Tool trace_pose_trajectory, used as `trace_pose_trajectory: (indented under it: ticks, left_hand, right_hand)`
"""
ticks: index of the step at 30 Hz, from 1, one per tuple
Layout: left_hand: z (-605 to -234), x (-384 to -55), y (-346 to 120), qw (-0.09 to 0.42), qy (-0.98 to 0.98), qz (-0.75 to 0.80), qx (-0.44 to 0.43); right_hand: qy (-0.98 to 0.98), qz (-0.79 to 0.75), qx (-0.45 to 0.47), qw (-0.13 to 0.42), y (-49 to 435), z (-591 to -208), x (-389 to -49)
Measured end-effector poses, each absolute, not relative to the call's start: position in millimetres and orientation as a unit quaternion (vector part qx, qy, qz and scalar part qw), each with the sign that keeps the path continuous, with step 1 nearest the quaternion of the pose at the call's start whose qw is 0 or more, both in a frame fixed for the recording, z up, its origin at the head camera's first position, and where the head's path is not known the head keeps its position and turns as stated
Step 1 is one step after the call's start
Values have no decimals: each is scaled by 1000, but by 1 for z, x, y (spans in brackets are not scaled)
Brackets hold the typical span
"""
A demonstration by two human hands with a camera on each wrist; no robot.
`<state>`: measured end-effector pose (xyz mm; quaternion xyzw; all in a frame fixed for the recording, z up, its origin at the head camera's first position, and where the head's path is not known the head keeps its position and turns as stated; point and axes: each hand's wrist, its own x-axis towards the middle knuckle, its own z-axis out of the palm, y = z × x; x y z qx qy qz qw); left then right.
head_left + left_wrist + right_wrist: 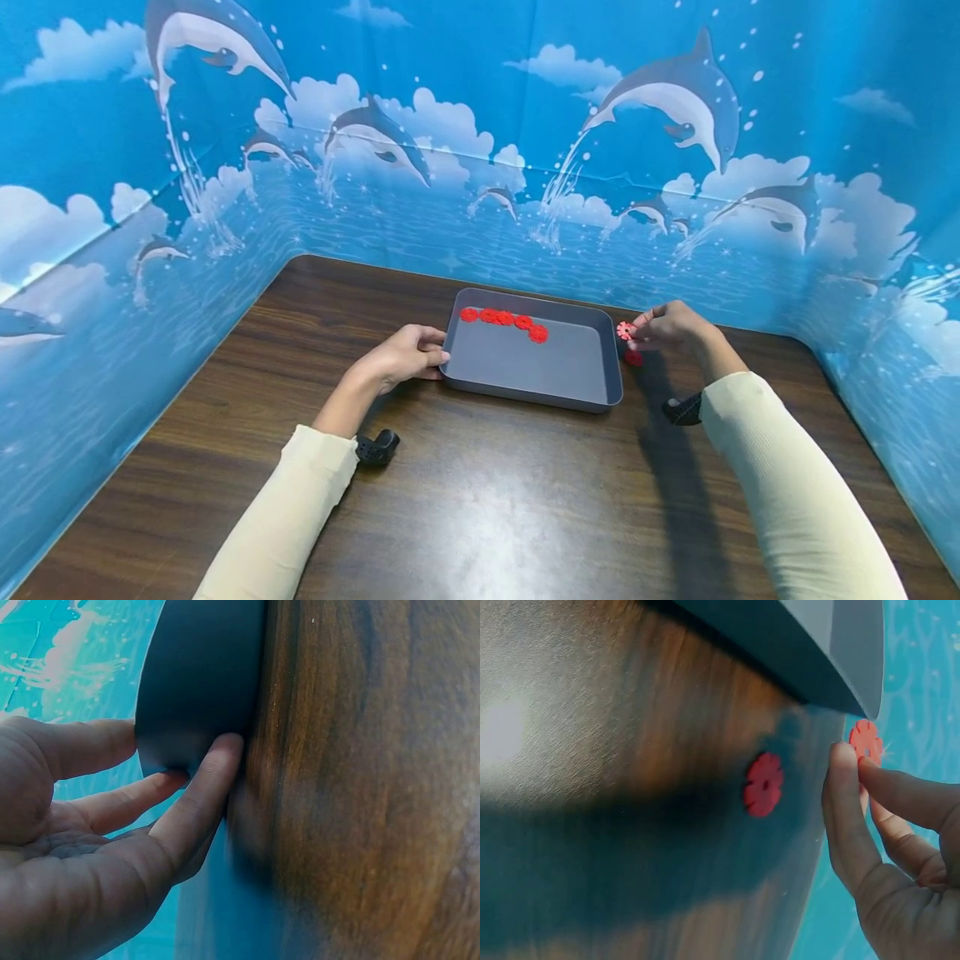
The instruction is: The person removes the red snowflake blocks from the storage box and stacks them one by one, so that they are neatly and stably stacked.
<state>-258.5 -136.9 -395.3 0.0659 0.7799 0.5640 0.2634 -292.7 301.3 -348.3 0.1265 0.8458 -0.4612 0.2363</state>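
Note:
My left hand holds the left end of a grey rectangular tray, fingers against its outer wall and one digit at the rim in the left wrist view. Several red notched discs lie in a row along the tray's far side. Just off the tray's right end, my right hand pinches a red flower-shaped disc between thumb and fingertips, raised over the table; the fingers cover part of it. Below that hand, another red disc lies flat on the table, with a hole at its centre.
The dark wood-grain table reaches back to a blue dolphin-print cloth close behind the tray and along both sides. A black wrist device sits on the left arm, another on the right.

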Motion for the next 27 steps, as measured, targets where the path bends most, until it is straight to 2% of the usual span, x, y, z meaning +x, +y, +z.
trace_pose_trajectory:
  ticks: [11, 20, 27]
  left_hand:
    - [-394, -258, -136, 267, 783, 559, 61]
    - [-395, -257, -136, 263, 783, 560, 58]
    - [-394, -257, -136, 262, 784, 560, 56]
  right_hand:
    - [826, -475, 153, 262, 312, -367, -282]
    - [834, -463, 188, 235, 308, -375, -279]
    - [849, -451, 176, 214, 305, -374, -277]
